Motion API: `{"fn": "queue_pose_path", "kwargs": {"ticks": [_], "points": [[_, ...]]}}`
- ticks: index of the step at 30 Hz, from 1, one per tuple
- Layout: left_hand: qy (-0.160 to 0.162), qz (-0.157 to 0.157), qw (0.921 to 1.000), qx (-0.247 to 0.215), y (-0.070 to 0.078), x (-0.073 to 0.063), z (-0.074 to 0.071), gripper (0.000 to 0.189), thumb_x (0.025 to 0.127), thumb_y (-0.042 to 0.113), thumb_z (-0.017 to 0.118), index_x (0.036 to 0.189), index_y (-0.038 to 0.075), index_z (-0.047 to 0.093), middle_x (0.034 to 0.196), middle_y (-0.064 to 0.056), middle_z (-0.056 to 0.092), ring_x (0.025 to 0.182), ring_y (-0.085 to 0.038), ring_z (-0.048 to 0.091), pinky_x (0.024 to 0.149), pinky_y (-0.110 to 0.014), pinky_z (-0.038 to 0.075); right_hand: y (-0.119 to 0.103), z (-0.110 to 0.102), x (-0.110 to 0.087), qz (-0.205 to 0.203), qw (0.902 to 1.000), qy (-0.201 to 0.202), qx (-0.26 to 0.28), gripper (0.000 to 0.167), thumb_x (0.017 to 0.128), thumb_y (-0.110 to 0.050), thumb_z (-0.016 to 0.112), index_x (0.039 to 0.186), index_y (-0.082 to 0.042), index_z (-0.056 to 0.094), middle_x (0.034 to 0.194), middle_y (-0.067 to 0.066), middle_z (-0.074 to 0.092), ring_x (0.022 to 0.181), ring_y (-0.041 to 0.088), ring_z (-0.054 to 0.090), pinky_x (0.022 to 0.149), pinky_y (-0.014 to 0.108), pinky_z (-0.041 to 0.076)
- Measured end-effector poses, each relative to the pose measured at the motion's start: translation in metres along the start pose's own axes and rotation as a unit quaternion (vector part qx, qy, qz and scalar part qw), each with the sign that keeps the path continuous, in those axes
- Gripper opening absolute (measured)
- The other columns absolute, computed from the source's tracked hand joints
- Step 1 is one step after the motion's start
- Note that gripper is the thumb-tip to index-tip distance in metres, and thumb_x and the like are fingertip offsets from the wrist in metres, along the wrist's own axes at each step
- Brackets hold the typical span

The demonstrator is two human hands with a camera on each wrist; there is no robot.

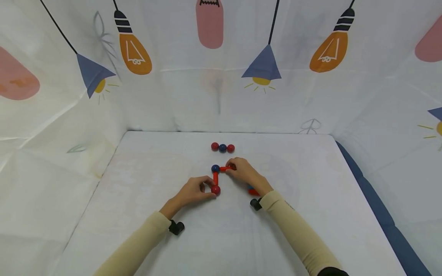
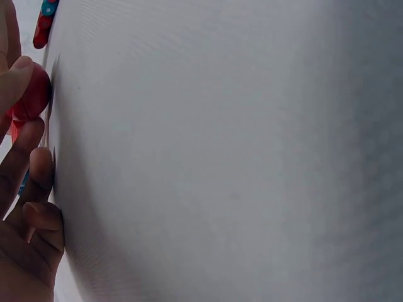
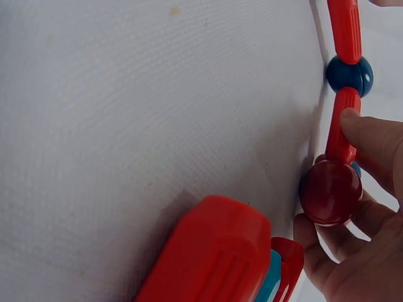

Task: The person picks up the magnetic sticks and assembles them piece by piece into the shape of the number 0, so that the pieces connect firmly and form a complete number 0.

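Red rods run from a blue ball on the white table toward three and six o'clock, each ending at a red ball. The left hand, partly curled, pinches the six o'clock ball; the right hand, nearly closed, grips the three o'clock rod, fingers beside its end ball. Three more balls form a row between twelve and one o'clock; red-and-blue pieces lie toward four, under the right wrist.
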State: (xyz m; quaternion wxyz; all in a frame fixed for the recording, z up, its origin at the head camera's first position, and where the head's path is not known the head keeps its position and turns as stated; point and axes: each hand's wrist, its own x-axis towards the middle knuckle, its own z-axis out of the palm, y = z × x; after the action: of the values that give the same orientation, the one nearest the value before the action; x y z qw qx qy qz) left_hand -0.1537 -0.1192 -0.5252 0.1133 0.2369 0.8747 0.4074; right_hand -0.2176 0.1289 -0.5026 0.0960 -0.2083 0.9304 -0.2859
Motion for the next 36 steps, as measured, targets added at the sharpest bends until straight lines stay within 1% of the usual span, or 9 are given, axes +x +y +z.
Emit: {"fn": "queue_pose_path", "kwargs": {"ticks": [7, 13, 16, 20, 24, 27, 31, 33, 36], "points": [[-0.002, -0.007, 1.0000, -0.001, 0.001, -0.001, 0.001, 0.034, 0.084, 0.028, 0.086, 0.112, 0.021, 0.070, 0.101, 0.007, 0.070, 0.079, -0.012, 0.057, 0.070, -0.023, 0.049, -0.001, -0.002, -0.002, 0.009, 0.9999, -0.005, 0.006, 0.022, 0.098, -0.022, 0.071, 0.116, -0.009, 0.072, 0.101, 0.005, 0.070, 0.092, 0.019, 0.059, 0.089, 0.038, 0.053], [-0.006, 0.006, 0.9999, -0.010, -0.001, -0.001, 0.001, 0.033, 0.085, 0.028, 0.085, 0.113, 0.021, 0.070, 0.101, 0.007, 0.070, 0.079, -0.012, 0.058, 0.070, -0.022, 0.049, -0.001, -0.003, -0.004, 0.010, 0.9999, -0.009, 0.006, 0.022, 0.099, -0.022, 0.070, 0.117, -0.009, 0.072, 0.103, 0.006, 0.070, 0.093, 0.020, 0.059, 0.090, 0.038, 0.053], [-0.005, 0.012, 0.9998, -0.014, -0.002, -0.001, 0.001, 0.030, 0.087, 0.031, 0.084, 0.112, 0.021, 0.070, 0.100, 0.008, 0.070, 0.079, -0.012, 0.057, 0.070, -0.023, 0.049, -0.001, -0.004, -0.004, 0.007, 0.9999, -0.011, 0.007, 0.022, 0.099, -0.022, 0.070, 0.117, -0.009, 0.072, 0.104, 0.006, 0.071, 0.093, 0.019, 0.060, 0.090, 0.038, 0.053], [0.001, 0.018, 0.9996, -0.021, -0.002, 0.000, 0.002, 0.025, 0.089, 0.034, 0.081, 0.109, 0.022, 0.071, 0.098, 0.009, 0.071, 0.080, -0.011, 0.058, 0.072, -0.024, 0.049, -0.001, -0.005, -0.004, 0.003, 0.9999, -0.013, 0.010, 0.022, 0.099, -0.020, 0.070, 0.116, -0.008, 0.072, 0.104, 0.006, 0.071, 0.094, 0.019, 0.061, 0.091, 0.039, 0.053], [0.009, 0.019, 0.9994, -0.029, -0.004, 0.001, 0.004, 0.023, 0.091, 0.032, 0.079, 0.109, 0.020, 0.071, 0.099, 0.008, 0.072, 0.083, -0.011, 0.059, 0.075, -0.024, 0.050, -0.002, -0.007, -0.005, 0.002, 0.9998, -0.018, 0.009, 0.022, 0.099, -0.020, 0.069, 0.118, -0.007, 0.071, 0.106, 0.007, 0.071, 0.095, 0.019, 0.061, 0.091, 0.039, 0.054], [0.014, 0.008, 0.9994, -0.032, -0.005, 0.001, 0.005, 0.024, 0.090, 0.031, 0.080, 0.110, 0.019, 0.072, 0.099, 0.007, 0.073, 0.084, -0.011, 0.059, 0.075, -0.024, 0.050, -0.003, -0.011, -0.008, 0.003, 0.9997, -0.021, 0.008, 0.026, 0.100, -0.019, 0.068, 0.122, -0.006, 0.070, 0.113, 0.009, 0.071, 0.099, 0.021, 0.062, 0.094, 0.039, 0.054], [0.021, -0.018, 0.9991, -0.033, -0.006, -0.001, 0.006, 0.026, 0.089, 0.030, 0.081, 0.111, 0.018, 0.073, 0.100, 0.006, 0.072, 0.083, -0.012, 0.057, 0.074, -0.023, 0.048, -0.001, -0.022, -0.014, 0.013, 0.9996, -0.022, 0.011, 0.031, 0.100, -0.019, 0.067, 0.128, -0.006, 0.067, 0.123, 0.012, 0.068, 0.109, 0.026, 0.062, 0.100, 0.042, 0.053], [0.026, -0.029, 0.9986, -0.036, -0.005, -0.002, 0.006, 0.026, 0.089, 0.030, 0.081, 0.111, 0.018, 0.073, 0.100, 0.006, 0.072, 0.082, -0.012, 0.057, 0.073, -0.023, 0.048, 0.002, -0.028, -0.018, 0.018, 0.9996, -0.021, 0.011, 0.032, 0.101, -0.020, 0.066, 0.129, -0.006, 0.066, 0.126, 0.013, 0.067, 0.113, 0.028, 0.062, 0.101, 0.045, 0.053], [0.031, -0.035, 0.9979, -0.044, -0.004, -0.003, 0.006, 0.026, 0.089, 0.030, 0.081, 0.111, 0.018, 0.074, 0.101, 0.005, 0.072, 0.083, -0.013, 0.057, 0.074, -0.024, 0.047, 0.010, -0.037, -0.024, 0.032, 0.9993, -0.019, 0.011, 0.035, 0.101, -0.023, 0.066, 0.131, -0.006, 0.065, 0.128, 0.014, 0.065, 0.117, 0.030, 0.060, 0.102, 0.047, 0.052]]}}
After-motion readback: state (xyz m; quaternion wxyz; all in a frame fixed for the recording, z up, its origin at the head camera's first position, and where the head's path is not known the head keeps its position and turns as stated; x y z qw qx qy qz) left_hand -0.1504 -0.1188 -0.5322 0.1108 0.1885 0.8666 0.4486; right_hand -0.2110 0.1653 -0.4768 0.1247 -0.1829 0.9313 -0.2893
